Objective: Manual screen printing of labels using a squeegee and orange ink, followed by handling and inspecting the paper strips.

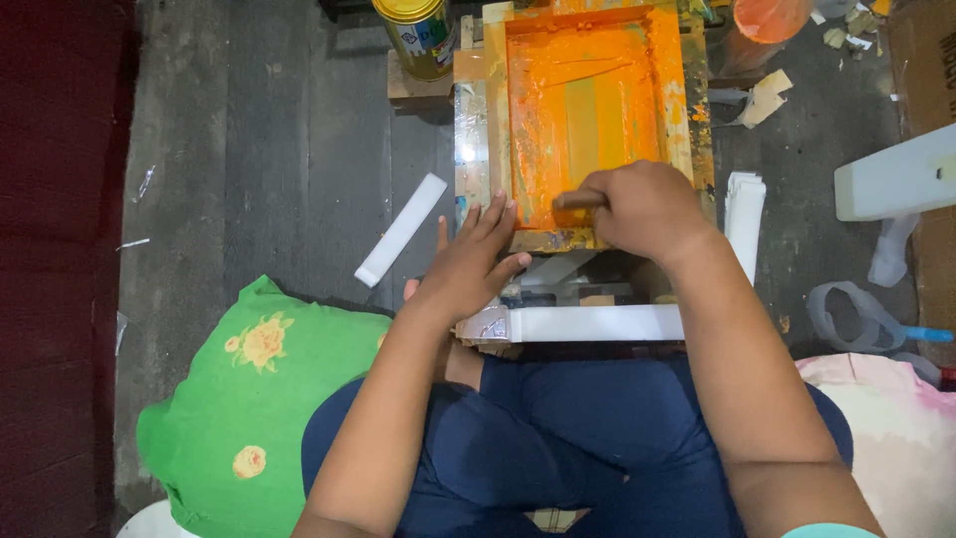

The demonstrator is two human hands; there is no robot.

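Two hands work at an orange paint frame [672, 100] on the floor. From the left come a green cushion [249, 389], then a white strip [401, 229]. Next, the left hand [468, 264] lies flat and loose on the frame's near corner. Then the right hand [642, 207] is clenched round a brown wooden handle [578, 199], down in the orange paint.
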